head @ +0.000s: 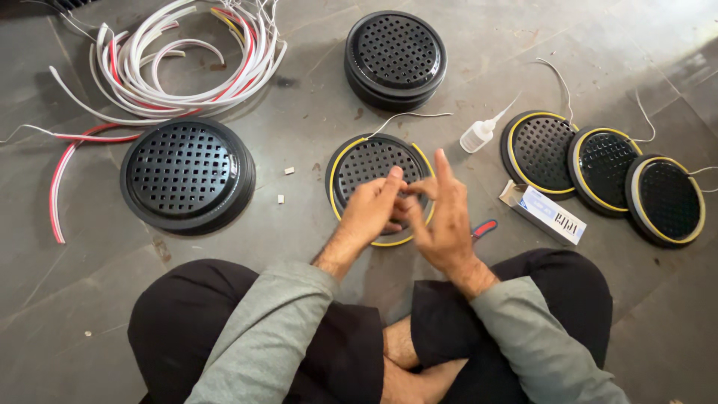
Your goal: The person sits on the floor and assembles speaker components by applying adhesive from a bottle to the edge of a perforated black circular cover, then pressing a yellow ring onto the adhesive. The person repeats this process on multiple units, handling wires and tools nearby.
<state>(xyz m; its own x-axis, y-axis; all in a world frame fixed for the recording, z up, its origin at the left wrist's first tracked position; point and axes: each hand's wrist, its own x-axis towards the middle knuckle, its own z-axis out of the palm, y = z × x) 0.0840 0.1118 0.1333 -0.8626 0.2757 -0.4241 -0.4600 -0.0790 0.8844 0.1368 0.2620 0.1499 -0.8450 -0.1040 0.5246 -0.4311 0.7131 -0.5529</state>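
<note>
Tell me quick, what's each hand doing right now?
Left hand: fingers curled, pinching at the right hand; anything held cannot be told.
Right hand: open, fingers raised, holding nothing visible.

A grey stone floor (314, 90) carries two stacks of black grilles (395, 58), a coil of strips (187, 52) and four yellow-rimmed grilles (602, 161). A glue bottle (479, 135), a box (544, 213) and a red-handled tool (484, 228) lie there too.

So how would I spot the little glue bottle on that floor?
Start at the row of three yellow-rimmed black discs on the right of the grey floor. Just left of that row lies the bottle, on its side. It is the only small, clear thing there, with a thin pointed nozzle.
</note>
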